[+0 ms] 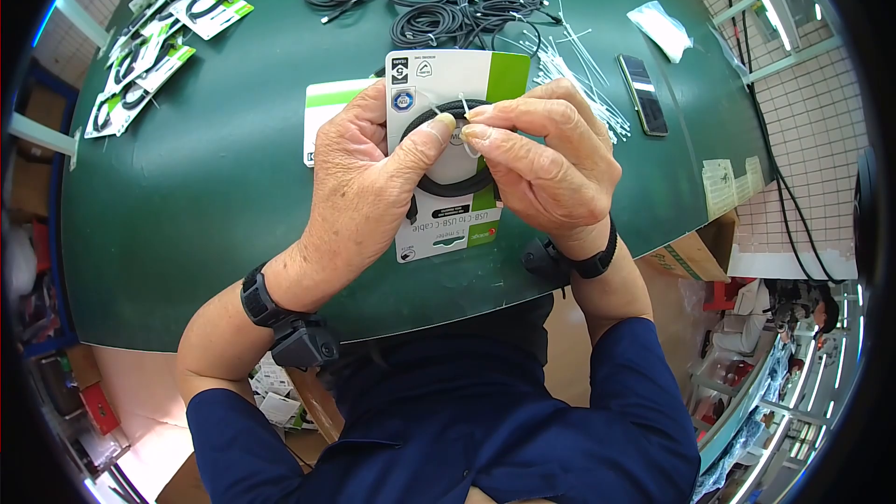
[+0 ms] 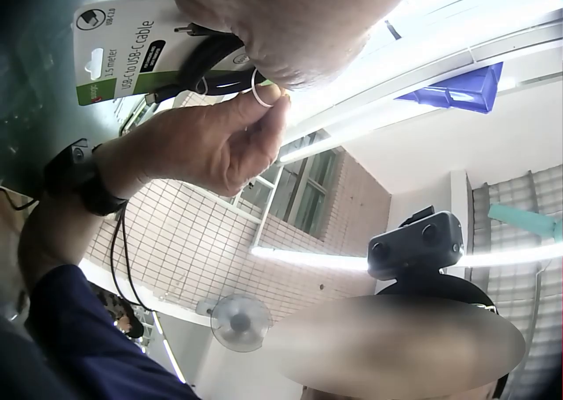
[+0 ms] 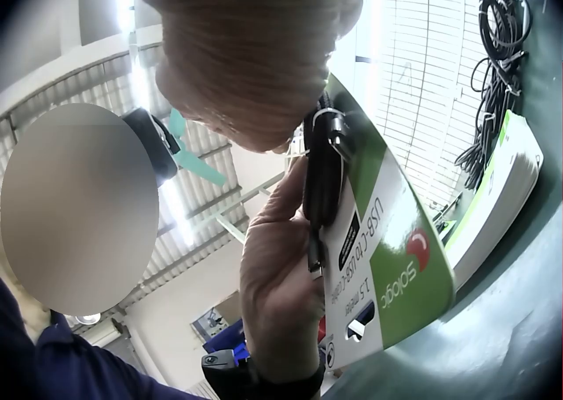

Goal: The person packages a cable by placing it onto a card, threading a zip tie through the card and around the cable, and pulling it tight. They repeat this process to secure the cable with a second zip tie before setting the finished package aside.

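Note:
A white and green cable card (image 1: pixel 439 224) is held upside down above the table, with a coiled black USB cable (image 1: pixel 453 189) lying against its face. My left hand (image 1: pixel 359 163) grips the card's left side, thumb pressed on the coil. At the top of the coil my right hand (image 1: pixel 555 154) pinches a thin white cable tie (image 2: pixel 255 88) between thumb and forefinger. The tie loops through the card and around the cable. In the right wrist view the cable's metal plug (image 3: pixel 338 136) shows near the card's edge.
A stack of cards (image 1: pixel 322 98) lies behind my left hand. Several coiled cables (image 1: pixel 439 0) sit at the back, loose white ties (image 1: pixel 583 84) and a phone (image 1: pixel 642 93) to the right. Carded cables (image 1: pixel 149 56) are piled far left; a plastic bag (image 1: pixel 661 30) lies back right.

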Action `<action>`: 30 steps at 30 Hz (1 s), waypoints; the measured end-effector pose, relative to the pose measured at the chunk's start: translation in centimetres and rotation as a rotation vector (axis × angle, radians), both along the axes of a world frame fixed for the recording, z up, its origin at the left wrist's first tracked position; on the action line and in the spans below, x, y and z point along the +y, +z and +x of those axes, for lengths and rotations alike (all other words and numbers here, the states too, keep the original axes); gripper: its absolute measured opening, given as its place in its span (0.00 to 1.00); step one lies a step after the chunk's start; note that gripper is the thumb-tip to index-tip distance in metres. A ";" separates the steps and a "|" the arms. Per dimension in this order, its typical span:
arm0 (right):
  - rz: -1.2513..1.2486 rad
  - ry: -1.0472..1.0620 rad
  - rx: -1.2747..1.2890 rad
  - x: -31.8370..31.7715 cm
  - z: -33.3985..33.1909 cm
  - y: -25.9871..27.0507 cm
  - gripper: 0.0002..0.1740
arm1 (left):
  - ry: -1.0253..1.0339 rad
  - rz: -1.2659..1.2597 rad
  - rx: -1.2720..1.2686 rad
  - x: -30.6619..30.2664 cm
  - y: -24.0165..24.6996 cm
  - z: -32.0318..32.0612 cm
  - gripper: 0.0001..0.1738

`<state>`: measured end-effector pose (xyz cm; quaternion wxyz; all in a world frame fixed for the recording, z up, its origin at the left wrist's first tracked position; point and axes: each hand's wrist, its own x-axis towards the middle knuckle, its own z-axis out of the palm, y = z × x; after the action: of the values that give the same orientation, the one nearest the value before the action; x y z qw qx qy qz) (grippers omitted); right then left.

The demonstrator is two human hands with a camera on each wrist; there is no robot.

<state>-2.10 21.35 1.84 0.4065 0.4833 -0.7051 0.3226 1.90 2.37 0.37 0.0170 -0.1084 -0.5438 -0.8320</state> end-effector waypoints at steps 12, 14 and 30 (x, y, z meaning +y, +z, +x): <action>-0.066 -0.017 -0.011 -0.2 -0.6 0.1 0.14 | 0.010 -0.031 0.012 0.2 0.1 0.1 0.17; -0.049 -0.016 -0.027 -0.2 -0.7 0.2 0.13 | 0.014 -0.022 0.003 0.2 0.1 0.2 0.17; 0.029 -0.023 -0.065 0.1 -0.4 1.5 0.13 | 0.078 -0.165 0.057 0.1 0.7 0.4 0.18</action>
<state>-2.48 21.42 3.35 0.3800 0.4704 -0.7279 0.3233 2.31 2.48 1.07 0.0558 -0.1116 -0.6134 -0.7798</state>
